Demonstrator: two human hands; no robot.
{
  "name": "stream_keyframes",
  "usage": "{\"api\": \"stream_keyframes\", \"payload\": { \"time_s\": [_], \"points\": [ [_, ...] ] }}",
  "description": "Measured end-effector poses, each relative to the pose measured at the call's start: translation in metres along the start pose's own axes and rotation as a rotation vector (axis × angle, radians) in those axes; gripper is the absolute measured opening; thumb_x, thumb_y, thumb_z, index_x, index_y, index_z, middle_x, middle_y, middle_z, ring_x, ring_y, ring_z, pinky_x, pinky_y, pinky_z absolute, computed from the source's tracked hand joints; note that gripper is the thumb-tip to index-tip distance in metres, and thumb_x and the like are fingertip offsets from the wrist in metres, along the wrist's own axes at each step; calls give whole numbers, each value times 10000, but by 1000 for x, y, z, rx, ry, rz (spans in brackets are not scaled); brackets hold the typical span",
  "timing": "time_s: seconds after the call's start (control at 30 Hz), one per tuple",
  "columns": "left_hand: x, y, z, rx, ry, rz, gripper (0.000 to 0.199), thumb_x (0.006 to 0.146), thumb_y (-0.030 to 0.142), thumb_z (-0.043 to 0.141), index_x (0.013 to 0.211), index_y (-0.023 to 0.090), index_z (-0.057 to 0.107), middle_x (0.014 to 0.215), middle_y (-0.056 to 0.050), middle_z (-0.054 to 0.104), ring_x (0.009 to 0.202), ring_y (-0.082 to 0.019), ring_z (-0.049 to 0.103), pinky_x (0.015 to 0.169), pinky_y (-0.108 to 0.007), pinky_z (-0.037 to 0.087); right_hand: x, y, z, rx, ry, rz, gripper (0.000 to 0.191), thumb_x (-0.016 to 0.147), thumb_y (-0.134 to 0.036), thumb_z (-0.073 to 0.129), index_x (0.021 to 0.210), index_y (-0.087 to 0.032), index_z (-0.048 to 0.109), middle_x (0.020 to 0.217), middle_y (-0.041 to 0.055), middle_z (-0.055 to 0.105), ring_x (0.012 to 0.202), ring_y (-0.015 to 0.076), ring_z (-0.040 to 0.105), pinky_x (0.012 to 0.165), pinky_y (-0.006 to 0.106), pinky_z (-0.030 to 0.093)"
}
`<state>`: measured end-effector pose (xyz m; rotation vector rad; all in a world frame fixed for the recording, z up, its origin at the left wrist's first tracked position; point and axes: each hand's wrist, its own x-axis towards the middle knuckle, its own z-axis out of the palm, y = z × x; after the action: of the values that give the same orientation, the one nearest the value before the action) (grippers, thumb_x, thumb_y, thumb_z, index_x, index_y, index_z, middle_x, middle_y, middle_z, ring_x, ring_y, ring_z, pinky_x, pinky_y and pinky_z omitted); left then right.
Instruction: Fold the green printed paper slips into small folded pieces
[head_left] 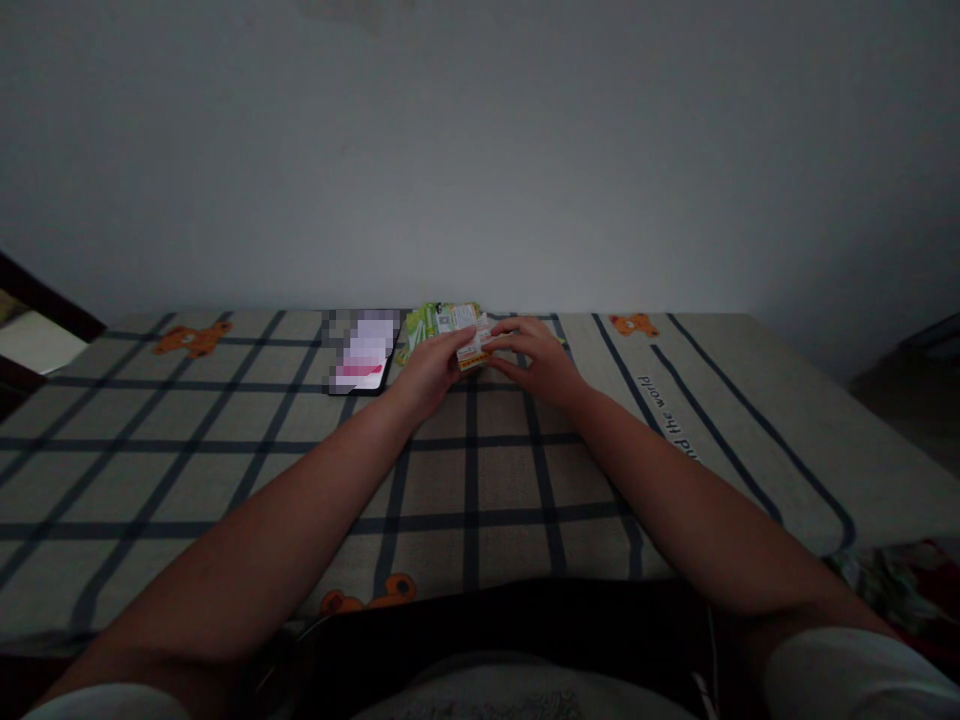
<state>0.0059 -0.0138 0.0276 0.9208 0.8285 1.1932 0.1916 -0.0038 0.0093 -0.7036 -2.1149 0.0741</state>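
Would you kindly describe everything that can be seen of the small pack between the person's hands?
The small pack is mostly white, with print too small to read and a yellow-orange strip along its near edge. It may be card. It sits slightly askew in front of green packaging. The left hand grips its left side; fingertips of the right hand are at its right edge. Whether it is open is unclear.

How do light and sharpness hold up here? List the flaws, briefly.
Head view: dim overall, the wall darker toward the upper corners; head view: the phone glows brightest, mostly covered by pixelation; head view: print on the small pack too small to read.
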Motion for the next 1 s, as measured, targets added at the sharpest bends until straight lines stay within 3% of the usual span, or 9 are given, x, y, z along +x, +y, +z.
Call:
{"api": "stream_keyframes", "payload": {
  "time_s": [0.4,0.67,0.8,0.93,1.0],
  "points": [
    [2,-2,-4,105,19,45,199,686,308,686,819,159,679,837,-64,694,790,-189,644,729,-309,516,2,-5,-4,-2,-89,33,247,882,-405,676,1096,-283,681,1169,70,665,1123,244,583,992,438,425],
    [0,-5,-5,171,25,87,103,717,283,701,692,184,718,803,-47,694,742,-157,624,689,-273,523,5,-8,-9,-12,-17,58,246,971,-409,533,931,-255,722,1036,65,722,996,223,625,921,417,450],
    [0,-6,-5,161,3,65,162,722,309,744,812,174,756,910,-68,731,814,-170,658,722,-284,540,5,-9,-9,17,19,72,245,972,-385,532,899,-236,713,1001,73,741,976,218,648,922,410,461],
    [-1,-4,-5,136,15,72,373,689,243,766,1058,187,743,1044,-68,737,860,-158,669,754,-286,549,3,-10,-8,-9,2,106,226,964,-380,545,908,-236,710,979,65,750,955,216,658,907,395,472],
    [-2,-2,-5,137,0,97,344,701,267,761,1036,189,752,1057,-69,734,867,-162,668,743,-285,553,3,-10,-8,-52,6,127,234,964,-376,540,900,-233,713,942,64,748,910,213,654,869,381,474]
  ]
}}
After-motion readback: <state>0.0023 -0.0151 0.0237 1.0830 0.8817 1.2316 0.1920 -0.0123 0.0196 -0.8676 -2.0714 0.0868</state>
